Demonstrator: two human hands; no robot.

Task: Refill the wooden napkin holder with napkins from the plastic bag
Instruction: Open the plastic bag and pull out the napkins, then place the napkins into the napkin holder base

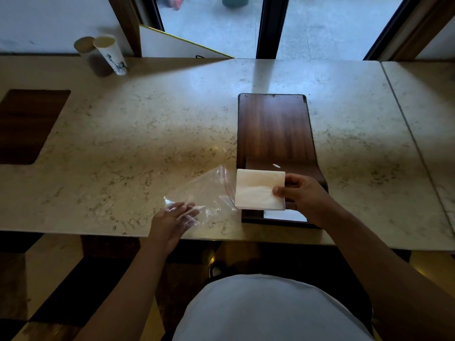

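Napkins [258,189] out of bag [204,190], pinched in my right hand [302,193]; left hand [172,217] flat, open on bag. Next: into holder [273,129] just under.

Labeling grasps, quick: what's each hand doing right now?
Left hand: fingers on the plastic bag, grip unclear.
Right hand: closed on the napkin stack.

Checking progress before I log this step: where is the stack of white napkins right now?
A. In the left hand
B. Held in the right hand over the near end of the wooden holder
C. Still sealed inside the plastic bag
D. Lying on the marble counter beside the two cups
B: the right hand pinches the napkin stack above the wooden holder, while the left hand rests on the plastic bag.
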